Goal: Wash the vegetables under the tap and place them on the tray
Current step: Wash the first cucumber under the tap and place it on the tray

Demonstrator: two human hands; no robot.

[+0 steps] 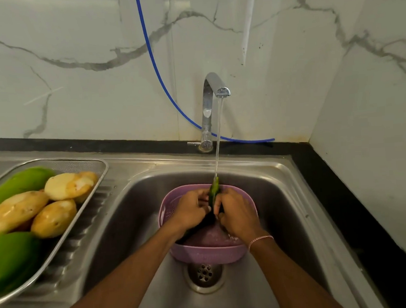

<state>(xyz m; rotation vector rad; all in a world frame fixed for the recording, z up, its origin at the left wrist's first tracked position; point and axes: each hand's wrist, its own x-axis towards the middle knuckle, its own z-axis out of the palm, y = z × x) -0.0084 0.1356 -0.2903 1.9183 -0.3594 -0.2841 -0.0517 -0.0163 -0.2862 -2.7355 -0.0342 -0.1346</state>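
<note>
Our left hand (191,211) and right hand (237,214) both grip a slim green vegetable (214,189), its glossy tip under the stream from the chrome tap (213,85), above a perforated lilac plastic basket (204,252) in the steel sink (284,196). We judge the job well along: big smooth green vegetables (10,258) and pale, lumpy yellow vegetables (55,218) already fill the mesh tray (102,165) at left. Whether more wait in the basket, we cannot tell.

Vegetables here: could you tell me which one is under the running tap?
The slim green one, gripped by left hand and right hand over the basket; the others lie in the tray.
</note>
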